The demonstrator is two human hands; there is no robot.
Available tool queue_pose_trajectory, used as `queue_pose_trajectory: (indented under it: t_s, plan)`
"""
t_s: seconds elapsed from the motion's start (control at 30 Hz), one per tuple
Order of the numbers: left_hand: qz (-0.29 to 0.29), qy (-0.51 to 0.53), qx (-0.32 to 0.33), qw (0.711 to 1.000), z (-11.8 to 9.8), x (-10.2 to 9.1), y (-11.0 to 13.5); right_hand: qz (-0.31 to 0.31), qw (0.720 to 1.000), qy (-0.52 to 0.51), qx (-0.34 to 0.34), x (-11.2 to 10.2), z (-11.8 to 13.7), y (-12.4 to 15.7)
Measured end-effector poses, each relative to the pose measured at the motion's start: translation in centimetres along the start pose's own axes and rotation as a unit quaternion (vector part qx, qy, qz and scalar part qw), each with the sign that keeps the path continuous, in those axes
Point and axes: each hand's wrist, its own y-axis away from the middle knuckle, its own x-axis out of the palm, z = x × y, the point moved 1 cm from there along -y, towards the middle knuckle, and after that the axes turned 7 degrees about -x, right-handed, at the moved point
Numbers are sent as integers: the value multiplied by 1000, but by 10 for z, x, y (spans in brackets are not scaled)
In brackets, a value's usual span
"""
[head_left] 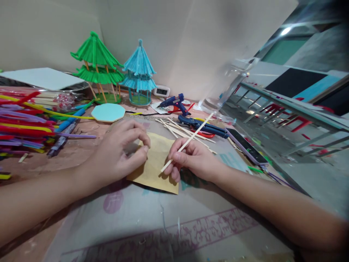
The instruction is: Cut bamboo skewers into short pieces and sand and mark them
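Observation:
My left hand [120,151] rests on a tan sheet of paper [156,163], its fingers curled and pressed together at the sheet's upper left edge. My right hand [191,158] is closed around a thin wooden stick [188,141], which slants up to the right; the stick's lower tip touches the paper. Both forearms reach in from the bottom of the view.
Loose wooden sticks [180,129], blue pliers [203,126], a blue glue gun [174,102] and a phone [245,145] lie behind my hands. Coloured straws [24,123] pile at left. A green pagoda model [95,67], a blue one [139,74] and a pale octagon [108,112] stand behind.

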Motion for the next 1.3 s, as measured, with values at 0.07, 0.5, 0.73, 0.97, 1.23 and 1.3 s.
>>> queue_pose_trajectory:
  t_s: [0.07,0.5,0.73,0.97,1.23,1.3]
  plan:
    - [24,10,76,997,-8,-3,5,-13,1000,-1,-14,-2,0,-1]
    - [36,-57,116,991,-4,6,5,-9,1000,2,-29,-5,-1,-2]
    - [34,-50,128,990,-3,7,7,0,999,11,-32,-5,-1,-1]
    - [37,-39,124,991,-2,7,6,8,999,3,-40,-5,-1,-2]
    - [44,-33,111,992,-7,8,6,17,999,19,-29,0,1,-1]
    - [48,-28,103,993,-7,9,6,9,999,22,-31,1,0,-1]
